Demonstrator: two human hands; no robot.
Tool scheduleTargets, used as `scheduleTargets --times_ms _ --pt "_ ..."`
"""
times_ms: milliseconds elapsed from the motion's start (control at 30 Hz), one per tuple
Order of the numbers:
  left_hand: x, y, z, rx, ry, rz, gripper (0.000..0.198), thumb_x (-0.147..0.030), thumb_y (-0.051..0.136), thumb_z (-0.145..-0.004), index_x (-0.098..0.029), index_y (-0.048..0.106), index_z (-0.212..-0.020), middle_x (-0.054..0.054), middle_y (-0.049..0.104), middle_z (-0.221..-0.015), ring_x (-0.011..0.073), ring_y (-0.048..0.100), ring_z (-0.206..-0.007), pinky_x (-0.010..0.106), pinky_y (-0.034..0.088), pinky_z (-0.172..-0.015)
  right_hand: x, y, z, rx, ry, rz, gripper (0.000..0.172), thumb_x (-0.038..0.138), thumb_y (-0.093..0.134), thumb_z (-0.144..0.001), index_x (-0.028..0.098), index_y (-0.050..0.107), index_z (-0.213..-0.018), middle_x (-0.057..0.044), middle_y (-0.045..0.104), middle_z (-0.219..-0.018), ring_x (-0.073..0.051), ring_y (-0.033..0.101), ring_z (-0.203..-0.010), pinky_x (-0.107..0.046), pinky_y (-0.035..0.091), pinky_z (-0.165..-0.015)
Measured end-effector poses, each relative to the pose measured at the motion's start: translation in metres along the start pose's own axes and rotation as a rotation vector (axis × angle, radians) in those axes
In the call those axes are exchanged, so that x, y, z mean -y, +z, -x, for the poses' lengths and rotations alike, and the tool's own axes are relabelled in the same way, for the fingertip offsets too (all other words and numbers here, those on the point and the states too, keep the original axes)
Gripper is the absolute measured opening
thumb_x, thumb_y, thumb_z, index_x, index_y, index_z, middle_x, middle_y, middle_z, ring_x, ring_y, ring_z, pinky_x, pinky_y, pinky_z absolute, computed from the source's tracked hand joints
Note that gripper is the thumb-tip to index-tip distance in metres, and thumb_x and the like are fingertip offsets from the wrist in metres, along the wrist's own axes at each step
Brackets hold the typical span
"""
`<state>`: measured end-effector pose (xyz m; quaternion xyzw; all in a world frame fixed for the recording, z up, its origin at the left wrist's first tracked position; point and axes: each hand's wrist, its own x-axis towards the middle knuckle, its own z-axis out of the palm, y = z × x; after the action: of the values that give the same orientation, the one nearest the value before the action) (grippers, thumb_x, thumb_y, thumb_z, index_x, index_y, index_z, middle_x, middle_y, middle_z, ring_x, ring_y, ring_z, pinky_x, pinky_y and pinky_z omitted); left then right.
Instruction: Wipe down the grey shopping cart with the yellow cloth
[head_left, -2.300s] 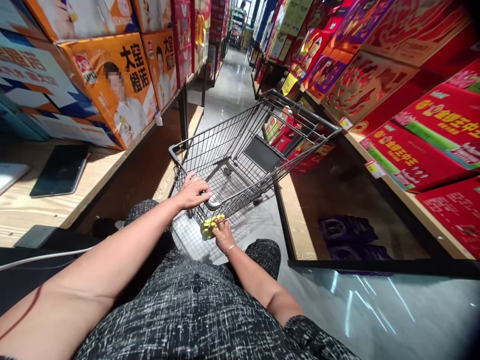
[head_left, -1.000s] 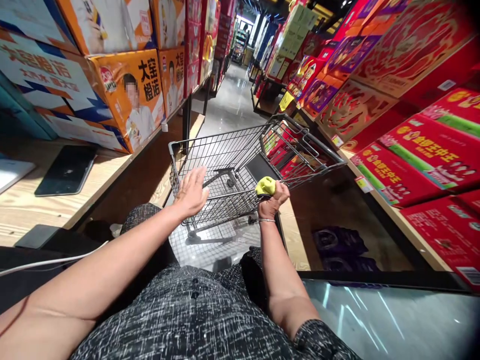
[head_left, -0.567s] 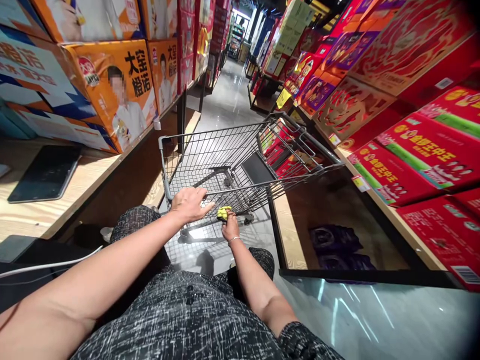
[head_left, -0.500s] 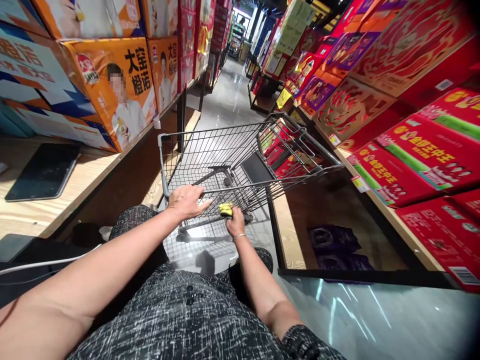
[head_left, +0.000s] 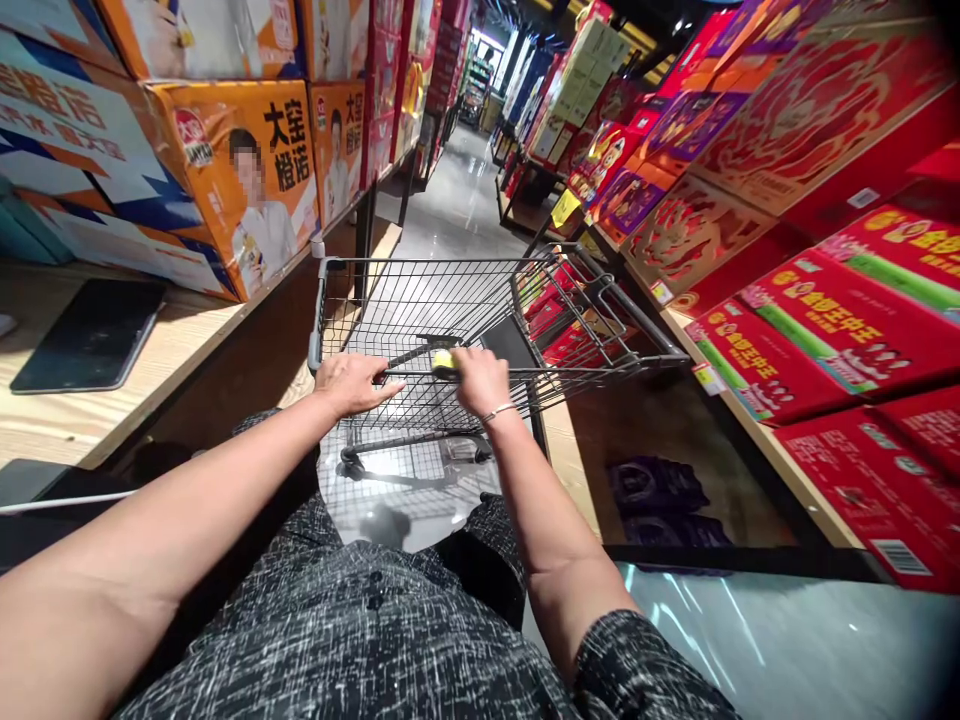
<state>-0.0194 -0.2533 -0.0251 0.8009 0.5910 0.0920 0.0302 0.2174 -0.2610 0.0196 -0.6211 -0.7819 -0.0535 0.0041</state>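
Observation:
A grey wire shopping cart stands crosswise in front of me, its basket bare inside. My left hand is closed over the near top rim at the cart's left corner, thumb stretched along the wires. Farther right, my right hand, with a thin bracelet at the wrist, grips a small yellow-and-black thing against or just above that same rim. It is soft-looking and partly hidden by the fingers, so its exact kind cannot be made out.
Orange drink cartons are stacked on a wooden shelf to the left, where a black tablet lies. Red gift boxes fill the right shelf, close to the cart's handle end. Purple packs sit below. The aisle floor runs on ahead.
My right hand has risen from below the near rim to the rim, carrying the yellow-and-black thing. My left hand has shifted slightly left and up, still on the cart.

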Motion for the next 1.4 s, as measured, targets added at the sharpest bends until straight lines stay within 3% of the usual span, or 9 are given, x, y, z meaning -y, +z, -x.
scheduleTargets --times_ms 167,433,533,700,800,967,1100,1233,1400 --pt "0.014 0.005 -0.007 -0.016 -0.019 0.004 0.056 -0.073 0.041 -0.087 -0.024 0.063 -0.073 0.004 0.071 -0.085 0.0256 0.065 -0.085 0.032 0.034 -0.064 0.012 -0.005 -0.004 0.021 -0.164 0.000 0.054 0.015 0.049 -0.088 0.033 0.048 -0.140 -0.004 0.060 -0.123 -0.022 0.050 -0.105 -0.034 0.037 -0.079" --pt "0.040 0.004 -0.025 -0.013 -0.019 -0.030 0.062 -0.072 0.031 -0.089 -0.024 0.064 -0.070 0.006 0.072 -0.085 0.0259 0.065 -0.088 0.034 0.037 -0.071 -0.164 -0.013 0.022 0.084 0.342 0.122 0.046 0.016 0.050 -0.086 0.029 0.060 -0.128 -0.009 0.061 -0.126 -0.028 0.051 -0.108 -0.042 0.042 -0.086" --pt "0.046 0.004 -0.034 0.015 0.001 -0.041 0.062 -0.070 0.029 -0.090 -0.024 0.069 -0.080 0.007 0.072 -0.087 0.0268 0.064 -0.095 0.038 0.038 -0.087 -0.195 -0.007 0.037 0.009 0.504 0.125 0.046 0.016 0.048 -0.086 0.028 0.061 -0.128 -0.011 0.059 -0.127 -0.030 0.047 -0.112 -0.047 0.042 -0.090" --pt "0.048 0.012 -0.043 -0.070 -0.060 0.036 0.063 -0.061 0.024 -0.095 -0.028 0.064 -0.131 0.011 0.064 -0.129 0.0341 0.047 -0.126 0.054 0.026 -0.107 -0.149 0.040 0.040 -0.336 0.564 -0.006 0.065 0.013 0.048 -0.082 0.025 0.049 -0.146 -0.014 0.048 -0.140 -0.032 0.036 -0.124 -0.048 0.039 -0.098" --pt "0.050 0.017 -0.045 -0.088 -0.122 0.086 0.066 -0.063 0.021 -0.095 -0.032 0.062 -0.136 0.010 0.050 -0.145 0.0366 0.036 -0.136 0.057 0.020 -0.112 -0.097 0.080 0.029 -0.395 0.435 -0.045 0.064 0.013 0.048 -0.084 0.022 0.049 -0.147 -0.014 0.040 -0.146 -0.032 0.028 -0.133 -0.049 0.033 -0.108" --pt "0.059 0.019 -0.052 -0.025 -0.148 0.096 0.068 -0.069 0.020 -0.093 -0.035 0.064 -0.133 0.008 0.044 -0.147 0.0367 0.033 -0.138 0.056 0.016 -0.116 -0.020 0.149 0.020 -0.102 0.130 -0.084 0.050 0.018 0.035 -0.098 0.033 0.055 -0.142 -0.009 0.044 -0.147 -0.030 0.028 -0.134 -0.048 0.030 -0.108" --pt "0.067 0.021 -0.057 -0.006 -0.151 0.111 0.068 -0.074 0.021 -0.091 -0.039 0.062 -0.134 0.005 0.041 -0.150 0.0363 0.031 -0.139 0.056 0.014 -0.118 0.007 0.189 0.029 0.074 -0.067 -0.106 0.038 0.023 0.046 -0.099 0.041 0.064 -0.126 0.000 0.053 -0.142 -0.023 0.039 -0.123 -0.038 0.036 -0.100" --pt "0.074 0.019 -0.063 0.031 -0.154 0.119 0.070 -0.075 0.018 -0.092 -0.040 0.063 -0.132 0.003 0.038 -0.152 0.0354 0.029 -0.140 0.056 0.013 -0.119 -0.006 0.190 0.034 0.133 -0.135 -0.094 0.030 0.021 0.055 -0.095 0.039 0.070 -0.114 0.000 0.059 -0.134 -0.021 0.043 -0.119 -0.034 0.037 -0.094" --pt "0.078 0.012 -0.076 0.052 -0.237 0.086 0.070 -0.074 0.023 -0.091 -0.037 0.059 -0.138 0.008 0.035 -0.156 0.0412 0.018 -0.148 0.063 0.009 -0.118 -0.066 0.129 0.036 0.004 -0.045 -0.060 0.042 0.025 0.042 -0.101 0.038 0.060 -0.137 -0.005 0.052 -0.144 -0.026 0.034 -0.131 -0.043 0.032 -0.106"
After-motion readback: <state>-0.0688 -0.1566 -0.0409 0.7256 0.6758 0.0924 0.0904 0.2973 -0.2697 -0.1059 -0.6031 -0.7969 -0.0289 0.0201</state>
